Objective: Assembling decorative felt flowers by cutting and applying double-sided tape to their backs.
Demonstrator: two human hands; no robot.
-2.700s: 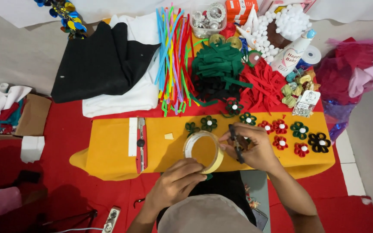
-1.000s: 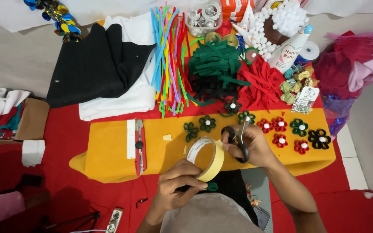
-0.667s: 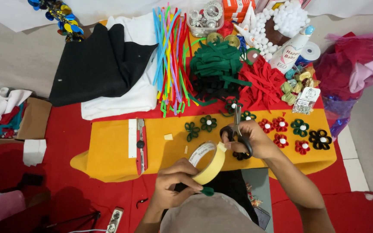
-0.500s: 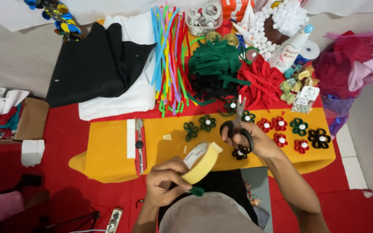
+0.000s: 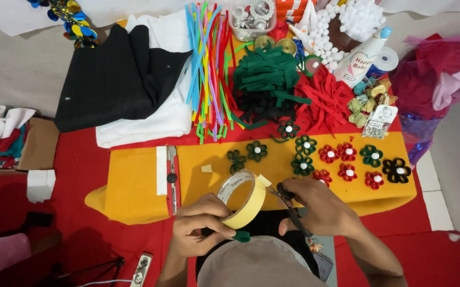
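- So, left hand (image 5: pixel 200 226) is curled around a roll of yellow tape (image 5: pixel 243 199) – fingers pinching the lower rim, roll standing on edge just off the near edge of the yellow felt sheet (image 5: pixel 134 186).
- Right hand (image 5: pixel 320 210) has its fingers closed through the handles of dark scissors (image 5: pixel 288 204), with the blades pointing at the loose end of tape sticking off the top of the roll. Whether the blades are touching the tape I can't tell.
- A small green bit (image 5: pixel 242 236) sits under the left fingers, right below the roll – too small to say what it is.
- On the yellow sheet's right half there's a bunch of finished felt flowers (image 5: pixel 347 159), green, red and dark ones with white centres, spread toward the right edge.
- A box cutter (image 5: pixel 172 178) and a white strip lie side by side near the sheet's left part, running front to back.
- Past the far edge: a bundle of coloured pipe cleaners (image 5: pixel 208 64), piles of green felt strips (image 5: pixel 267 77) and red felt strips (image 5: pixel 325 101), plus black fabric (image 5: pixel 113 79) on top of white fabric at the far left.
- White pom-poms (image 5: pixel 347 21) and a white bottle (image 5: pixel 363 56) sit at the far right corner.
- Everything rests on a red cloth (image 5: pixel 76 170).
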